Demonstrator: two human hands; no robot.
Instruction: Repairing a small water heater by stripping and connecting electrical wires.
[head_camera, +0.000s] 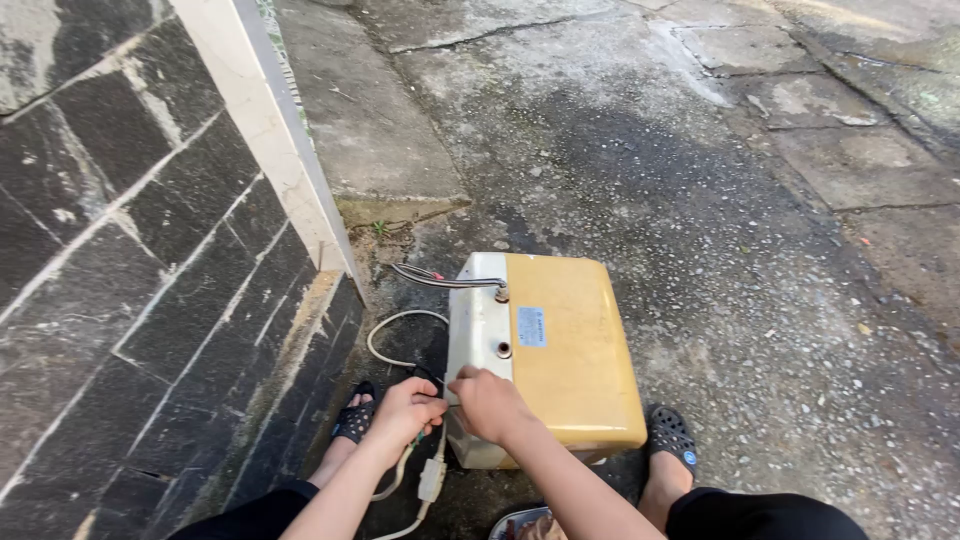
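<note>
With the yellowed water heater (545, 355) stood on the concrete ground (700, 180) between the feet, its white cord (400, 335) is pinched by the left hand (403, 412) and the right hand (487, 400), close together, best worked gently beside the casing.

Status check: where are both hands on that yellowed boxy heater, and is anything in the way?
Left hand gripping white power cord. Right hand on side of yellowed boxy water heater. Braided metal hose off top fitting, clear of hands.
</note>
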